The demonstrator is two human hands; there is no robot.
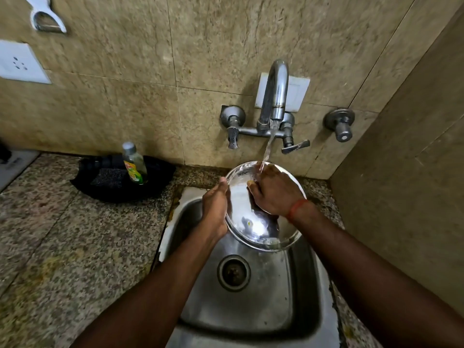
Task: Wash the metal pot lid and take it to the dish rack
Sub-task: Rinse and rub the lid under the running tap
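A person's left hand [216, 206] grips the left rim of a round, shiny metal pot lid [253, 222], thumb up along the edge, while the right hand [273, 194] presses palm-down on the lid's face w/ fingers bent; whether it holds a scrubber underneath can't be told. A red-orange thread band [296, 209] circles the right wrist. The lid is held tilted over the back of the stainless steel sink basin [298, 285], its lower edge hanging above the round drain [234, 273].

A stream of water [268, 149] from the curved chrome wall tap [275, 94] lands on the lid's upper edge, right by the right hand's fingers. Two lever handles flank the tap's base, & a separate round chrome valve knob [340, 124] sits on the wall to the right.

On the speckled granite counter [75, 234] left of the sink, a black shallow tray [120, 179] carries a dark scrub pad [109, 177] & a clear dish-liquid bottle [134, 163] w/ grey cap, greenish liquid and a yellow-green label; red lettering looks like "Vim" but is too blurred to confirm. A white wall socket plate [21, 62] sits upper left on the beige marble-look tiles.
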